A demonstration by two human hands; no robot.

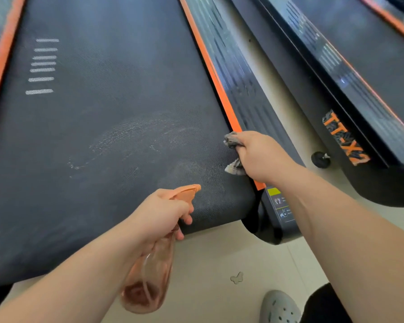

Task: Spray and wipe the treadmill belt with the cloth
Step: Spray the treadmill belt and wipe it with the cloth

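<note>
Where the belt lies: the treadmill belt (103,136) spreads ahead of both hands and to their left. Its long axis runs straight away from the person, and its near end passes just under the left hand (159,213).
Left hand: curled round the neck of the spray bottle (149,271), nozzle aimed forward over the belt's near right part.
Right hand (259,155): fisted on the bunched cloth (234,167) at the belt's right edge, just beside the orange strip (219,89); whether the cloth touches the belt, I cannot tell.
Streaks (131,141): pale marks ahead of the left hand, left of the right hand.
Coming wipe: probably a leftward sweep across the belt's width, since the cloth hand sits nearest.
</note>
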